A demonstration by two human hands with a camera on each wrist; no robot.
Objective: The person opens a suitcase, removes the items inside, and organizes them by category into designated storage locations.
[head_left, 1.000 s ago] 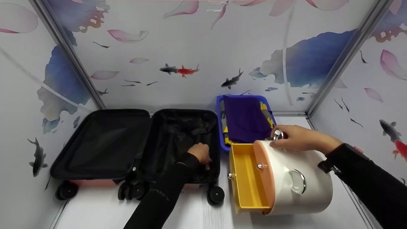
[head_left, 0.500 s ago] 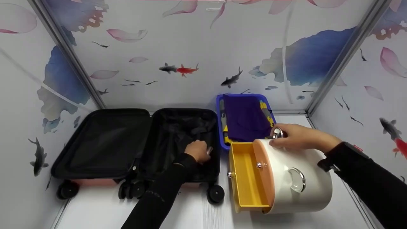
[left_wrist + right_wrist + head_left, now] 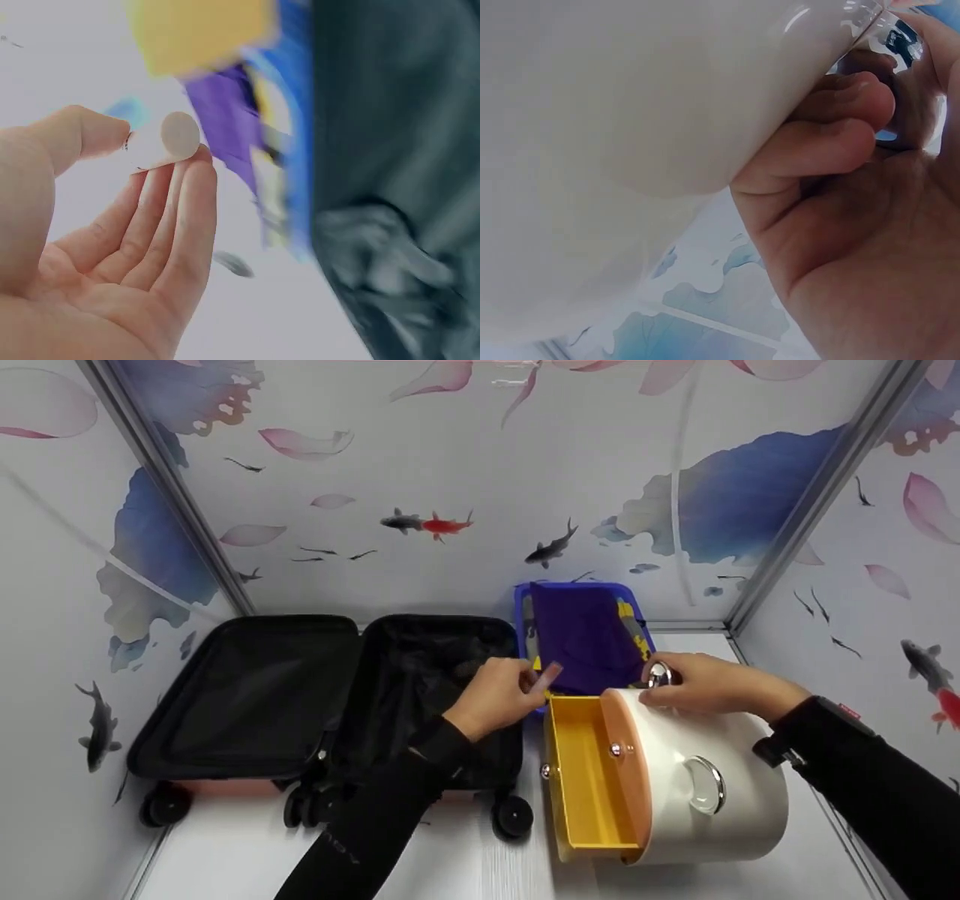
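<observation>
My left hand [image 3: 491, 697] pinches a small pale cylindrical tube [image 3: 180, 135] between thumb and fingertips, just above the near edge of the blue basket. The tube's flat round end faces the left wrist camera. My right hand [image 3: 705, 682] grips the shiny chrome knob [image 3: 660, 675] at the top of a white rounded drawer box [image 3: 720, 742]. A yellow drawer [image 3: 592, 780] stands pulled out on the box's left; what shows of its inside is bare. Beside it is a peach-coloured front panel [image 3: 628, 772] with a small silver knob.
An open black-lined suitcase [image 3: 247, 697] lies to the left, its wheels toward me. Behind the drawer box, against the back wall, a blue basket [image 3: 519, 615] holds folded purple cloth [image 3: 585, 637] and grey-yellow cloth. A second chrome handle [image 3: 712, 785] is on the box's side.
My left hand has come up out of the suitcase's right half with the tube and moved right, toward the yellow drawer and basket. The right hand stays on the chrome knob.
</observation>
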